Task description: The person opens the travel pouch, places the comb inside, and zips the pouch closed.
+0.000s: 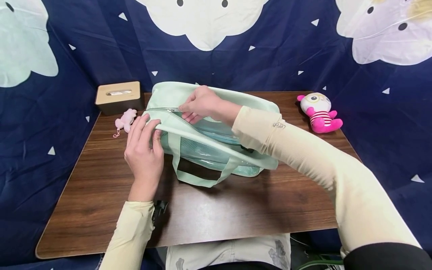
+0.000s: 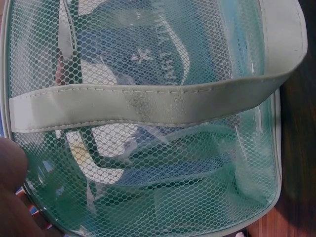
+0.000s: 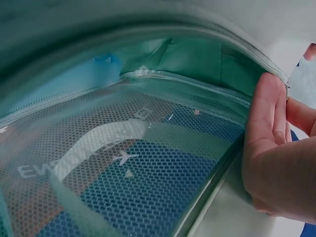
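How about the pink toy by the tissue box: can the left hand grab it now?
Probably yes. The pink toy lies close by the left hand, with nothing seen blocking the way. That hand would likely have to leave the green bag first.

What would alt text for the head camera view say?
A person's right hand pinches the zipper pull of a partly open green bag on a brown table, while the left hand holds the bag's left corner. A tissue box and pink plush sit to the left; a pink and white toy to the right.
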Available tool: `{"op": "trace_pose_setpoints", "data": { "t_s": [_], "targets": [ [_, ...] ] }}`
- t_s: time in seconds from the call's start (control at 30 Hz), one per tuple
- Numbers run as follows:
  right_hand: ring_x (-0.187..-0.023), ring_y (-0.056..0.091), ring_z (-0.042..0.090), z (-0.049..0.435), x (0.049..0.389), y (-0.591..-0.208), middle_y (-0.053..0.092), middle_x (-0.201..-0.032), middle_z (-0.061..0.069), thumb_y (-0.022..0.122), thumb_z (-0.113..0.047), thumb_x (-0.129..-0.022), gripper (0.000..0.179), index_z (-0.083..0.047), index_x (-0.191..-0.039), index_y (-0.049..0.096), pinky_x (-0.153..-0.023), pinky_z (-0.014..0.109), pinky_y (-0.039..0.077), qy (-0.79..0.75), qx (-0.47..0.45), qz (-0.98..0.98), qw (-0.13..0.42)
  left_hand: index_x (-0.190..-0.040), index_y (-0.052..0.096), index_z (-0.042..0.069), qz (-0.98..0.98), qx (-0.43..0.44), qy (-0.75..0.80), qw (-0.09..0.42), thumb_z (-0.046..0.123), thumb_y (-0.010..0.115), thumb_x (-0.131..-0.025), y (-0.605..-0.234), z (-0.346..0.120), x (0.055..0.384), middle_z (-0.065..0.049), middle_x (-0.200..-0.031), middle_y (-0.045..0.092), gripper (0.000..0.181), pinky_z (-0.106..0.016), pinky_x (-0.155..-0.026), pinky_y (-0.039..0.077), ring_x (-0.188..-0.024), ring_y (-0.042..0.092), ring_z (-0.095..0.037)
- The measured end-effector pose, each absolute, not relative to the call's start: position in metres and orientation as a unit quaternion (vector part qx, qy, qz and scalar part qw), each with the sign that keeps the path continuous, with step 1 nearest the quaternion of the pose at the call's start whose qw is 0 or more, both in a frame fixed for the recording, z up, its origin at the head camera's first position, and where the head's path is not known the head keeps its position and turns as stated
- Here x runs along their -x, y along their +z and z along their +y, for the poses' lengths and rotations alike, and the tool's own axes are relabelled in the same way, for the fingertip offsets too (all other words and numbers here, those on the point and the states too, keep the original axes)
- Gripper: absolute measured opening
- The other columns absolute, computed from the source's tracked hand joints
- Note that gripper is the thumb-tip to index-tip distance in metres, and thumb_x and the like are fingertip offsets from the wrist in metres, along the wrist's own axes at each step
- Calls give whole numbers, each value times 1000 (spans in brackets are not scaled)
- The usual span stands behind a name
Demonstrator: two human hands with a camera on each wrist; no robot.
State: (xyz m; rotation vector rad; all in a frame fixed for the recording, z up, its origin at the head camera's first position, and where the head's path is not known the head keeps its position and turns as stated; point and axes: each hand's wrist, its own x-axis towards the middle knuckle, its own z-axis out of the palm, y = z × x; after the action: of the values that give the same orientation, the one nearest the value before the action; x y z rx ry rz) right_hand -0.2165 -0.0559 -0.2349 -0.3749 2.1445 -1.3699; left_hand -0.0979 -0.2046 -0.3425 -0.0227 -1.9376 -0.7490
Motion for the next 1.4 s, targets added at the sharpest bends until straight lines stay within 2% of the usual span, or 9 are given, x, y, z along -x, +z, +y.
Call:
{"op": "trace_pose_setpoints", "data": {
  "t_s": [0.6,1.4],
  "targets": [
    [-63,70,12,-15,220,-226,72,-75,8,69,-8,-97,19,8,-107,72,-78,34,63,-496,139,810,279,-108,75,2,-793,13,-324,516,15,69,-98,-346,-204,102,-16,-125,72,18,-41,-117,41,-130,60,-37],
    [-64,71,15,28,216,-219,72,-74,8,68,-8,-97,21,9,-109,73,-72,31,63,-470,147,823,285,-107,76,3,-782,10,-337,524,15,70,-97,-343,-205,103,-16,-124,72,17,-41,-117,42,-129,61,-36]
  ]
}}
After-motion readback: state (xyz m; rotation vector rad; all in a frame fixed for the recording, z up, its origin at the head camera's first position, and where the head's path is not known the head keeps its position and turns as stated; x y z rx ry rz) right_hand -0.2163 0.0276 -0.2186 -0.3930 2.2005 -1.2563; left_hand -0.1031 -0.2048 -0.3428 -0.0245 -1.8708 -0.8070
